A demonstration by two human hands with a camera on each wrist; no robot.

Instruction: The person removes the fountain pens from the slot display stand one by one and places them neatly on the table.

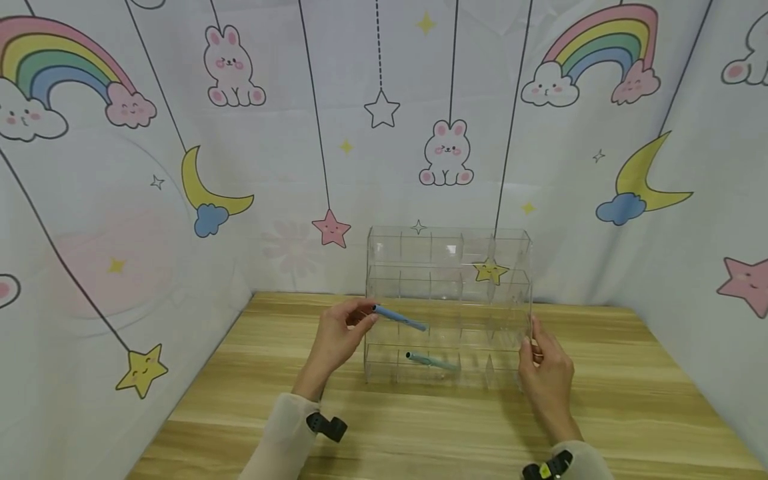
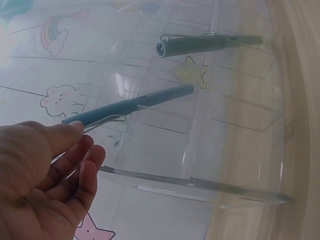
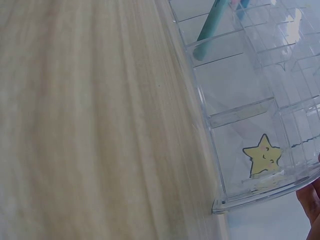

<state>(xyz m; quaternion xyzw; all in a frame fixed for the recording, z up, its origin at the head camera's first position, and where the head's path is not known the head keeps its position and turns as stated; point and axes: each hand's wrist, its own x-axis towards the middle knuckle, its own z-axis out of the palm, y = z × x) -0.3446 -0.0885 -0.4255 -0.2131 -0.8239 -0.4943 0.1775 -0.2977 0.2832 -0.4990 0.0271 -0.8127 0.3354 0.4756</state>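
A clear acrylic organizer [image 1: 414,267] with rows of divided compartments stands on the table. My left hand [image 1: 342,337] pinches a blue pen [image 1: 401,319] by its capped end, between thumb and fingers. The pen slants down to the right, its far end at a middle-row compartment; whether it touches there I cannot tell. A green pen [image 1: 432,361] lies slanted across the lowest row, seen also in the left wrist view with its metal clip. At the organizer's right side my right hand [image 1: 547,370] holds the edge; the right wrist view catches only its fingers [image 3: 309,200].
The wooden table [image 1: 420,433] extends in front of the organizer and to both sides. Behind it hangs a white curtain [image 1: 288,167] printed with rainbows, rabbits, moons and stars, which show through the clear plastic.
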